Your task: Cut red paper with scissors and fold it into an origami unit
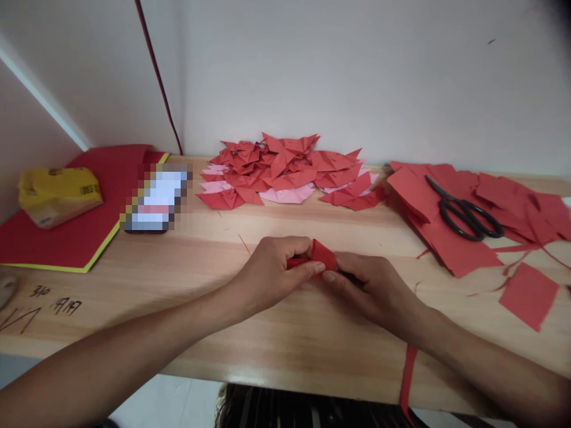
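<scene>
A small folded piece of red paper point(325, 255) is held between my two hands over the middle of the wooden table. My left hand point(279, 267) is closed on its left part, the thumb pressing along the lower edge. From the other side my right hand point(372, 282) pinches the paper's right edge, its thumb close to the left thumb tip. Part of the paper is hidden by the fingers. Beyond the hands, against the wall, lies a pile of folded red and pink paper shapes point(289, 163).
Black-handled scissors point(464, 214) lie on red paper sheets point(446, 249) at right, near a loose red square point(529, 296) and thin strips. A red strip point(408, 374) hangs over the table's front edge. At left are a phone point(156, 199), large red sheets point(57, 238) and a yellow packet point(60, 193).
</scene>
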{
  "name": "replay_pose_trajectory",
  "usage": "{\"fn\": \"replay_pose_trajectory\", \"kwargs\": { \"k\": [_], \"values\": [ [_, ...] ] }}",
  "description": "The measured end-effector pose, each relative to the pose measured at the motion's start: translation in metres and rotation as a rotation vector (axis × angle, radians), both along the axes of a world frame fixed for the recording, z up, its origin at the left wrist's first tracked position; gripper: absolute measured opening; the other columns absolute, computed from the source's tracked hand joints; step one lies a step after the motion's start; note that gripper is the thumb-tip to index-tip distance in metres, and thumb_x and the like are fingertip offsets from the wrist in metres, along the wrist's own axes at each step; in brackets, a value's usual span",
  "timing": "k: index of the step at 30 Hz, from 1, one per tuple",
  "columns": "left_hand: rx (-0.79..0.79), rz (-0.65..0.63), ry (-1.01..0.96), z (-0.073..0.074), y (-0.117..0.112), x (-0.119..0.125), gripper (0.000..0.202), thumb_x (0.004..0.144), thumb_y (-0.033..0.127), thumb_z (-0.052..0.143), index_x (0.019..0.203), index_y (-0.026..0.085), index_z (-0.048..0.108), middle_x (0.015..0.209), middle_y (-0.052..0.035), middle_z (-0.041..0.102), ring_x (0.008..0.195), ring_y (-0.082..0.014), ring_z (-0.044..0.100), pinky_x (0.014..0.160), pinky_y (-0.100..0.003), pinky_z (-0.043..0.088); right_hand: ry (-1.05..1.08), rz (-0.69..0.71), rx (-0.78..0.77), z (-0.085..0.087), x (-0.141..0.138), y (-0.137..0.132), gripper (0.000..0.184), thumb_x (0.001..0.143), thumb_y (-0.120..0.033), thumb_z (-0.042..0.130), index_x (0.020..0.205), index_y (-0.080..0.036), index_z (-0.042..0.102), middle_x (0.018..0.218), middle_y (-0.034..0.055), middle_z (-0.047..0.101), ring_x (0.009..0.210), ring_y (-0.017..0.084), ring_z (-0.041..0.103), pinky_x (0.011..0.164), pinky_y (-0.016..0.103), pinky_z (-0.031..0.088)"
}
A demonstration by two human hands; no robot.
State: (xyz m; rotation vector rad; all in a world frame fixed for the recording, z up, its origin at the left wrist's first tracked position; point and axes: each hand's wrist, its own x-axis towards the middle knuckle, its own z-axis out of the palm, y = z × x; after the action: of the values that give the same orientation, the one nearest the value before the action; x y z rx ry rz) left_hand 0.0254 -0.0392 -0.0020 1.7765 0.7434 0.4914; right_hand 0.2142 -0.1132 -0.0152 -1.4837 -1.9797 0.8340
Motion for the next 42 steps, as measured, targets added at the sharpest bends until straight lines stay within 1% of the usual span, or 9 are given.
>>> {"fn": "replay_pose_trajectory", "kwargs": {
  "k": [6,10,17,22,27,30,36,39,42],
  "values": [
    [0.012,-0.035,-0.026,-0.001,0.0002,-0.0005,0.013,0.086,0.022,0.057,0.089,0.016,0.068,0.083,0.0005,0.069,0.076,-0.0124,0.06,0.068,-0.021,0.044,0.0,-0.012,0.02,0.0003,-0.0011,-0.001,0.036,0.095,-0.042,0.042,0.072,-0.018,0.058,0.061,0.0001,0.055,0.058,0.012,0.047,0.053,0.024,0.038],
    [0.015,-0.029,-0.049,0.0004,-0.0019,-0.0002,0.013,0.087,0.023,0.056,0.09,0.016,0.068,0.087,-0.0002,0.07,0.081,-0.0133,0.062,0.072,-0.022,0.046,0.02,-0.02,0.014,-0.0002,-0.001,0.0005,0.036,0.093,-0.045,0.045,0.07,-0.019,0.056,0.061,-0.0006,0.054,0.058,0.012,0.047,0.053,0.024,0.037],
    [0.034,-0.025,-0.047,-0.0017,-0.0015,0.0003,0.014,0.088,0.022,0.055,0.087,0.016,0.067,0.084,0.0001,0.069,0.078,-0.0129,0.062,0.07,-0.022,0.045,-0.01,0.016,-0.016,0.0005,0.0,0.0021,0.032,0.096,-0.036,0.041,0.07,-0.019,0.05,0.062,-0.0028,0.049,0.057,0.01,0.043,0.055,0.023,0.035],
    [0.049,-0.049,-0.074,-0.0005,-0.0017,0.0,0.014,0.089,0.02,0.054,0.088,0.015,0.067,0.082,0.0007,0.067,0.075,-0.0108,0.059,0.069,-0.02,0.044,0.005,0.023,-0.011,-0.0006,0.0002,0.0004,0.032,0.096,-0.036,0.041,0.072,-0.019,0.052,0.065,-0.0015,0.051,0.06,0.011,0.044,0.056,0.023,0.036],
    [0.069,-0.04,-0.072,0.0001,-0.0018,-0.0006,0.017,0.09,0.025,0.053,0.086,0.015,0.066,0.08,0.0006,0.065,0.074,-0.0108,0.058,0.069,-0.02,0.043,0.026,0.016,-0.028,-0.0015,0.0007,0.0008,0.033,0.096,-0.038,0.042,0.07,-0.019,0.051,0.061,-0.0033,0.045,0.057,0.01,0.04,0.053,0.023,0.033],
    [0.054,-0.021,-0.055,-0.0013,-0.0014,0.0,0.017,0.09,0.028,0.054,0.088,0.016,0.066,0.082,-0.0003,0.066,0.076,-0.0125,0.059,0.07,-0.021,0.044,0.064,0.02,-0.035,0.0004,0.0003,0.0022,0.031,0.096,-0.038,0.042,0.075,-0.019,0.053,0.065,-0.0026,0.05,0.059,0.01,0.044,0.056,0.022,0.037],
    [0.002,-0.055,-0.042,-0.002,-0.0004,0.0011,0.013,0.088,0.023,0.054,0.087,0.016,0.064,0.08,0.0008,0.065,0.073,-0.0113,0.059,0.067,-0.021,0.044,0.021,0.016,-0.022,0.0004,-0.0005,0.0011,0.027,0.096,-0.035,0.043,0.081,-0.019,0.058,0.067,-0.0013,0.056,0.061,0.011,0.047,0.057,0.022,0.038],
    [0.027,-0.049,-0.028,-0.0013,-0.0004,0.0005,0.015,0.089,0.025,0.053,0.083,0.016,0.064,0.072,0.0019,0.061,0.067,-0.0098,0.055,0.064,-0.02,0.042,0.023,0.013,-0.03,0.0001,-0.0007,0.0004,0.029,0.096,-0.035,0.044,0.077,-0.018,0.058,0.069,-0.0007,0.058,0.062,0.011,0.049,0.058,0.023,0.038],
    [0.058,-0.034,-0.008,-0.0011,-0.0008,-0.0004,0.017,0.089,0.027,0.053,0.084,0.016,0.065,0.075,0.0006,0.062,0.069,-0.0106,0.055,0.065,-0.021,0.042,0.062,0.011,-0.051,0.0008,-0.0007,0.0012,0.027,0.095,-0.035,0.045,0.078,-0.018,0.058,0.072,-0.0003,0.061,0.065,0.012,0.052,0.059,0.023,0.039]
  ]
}}
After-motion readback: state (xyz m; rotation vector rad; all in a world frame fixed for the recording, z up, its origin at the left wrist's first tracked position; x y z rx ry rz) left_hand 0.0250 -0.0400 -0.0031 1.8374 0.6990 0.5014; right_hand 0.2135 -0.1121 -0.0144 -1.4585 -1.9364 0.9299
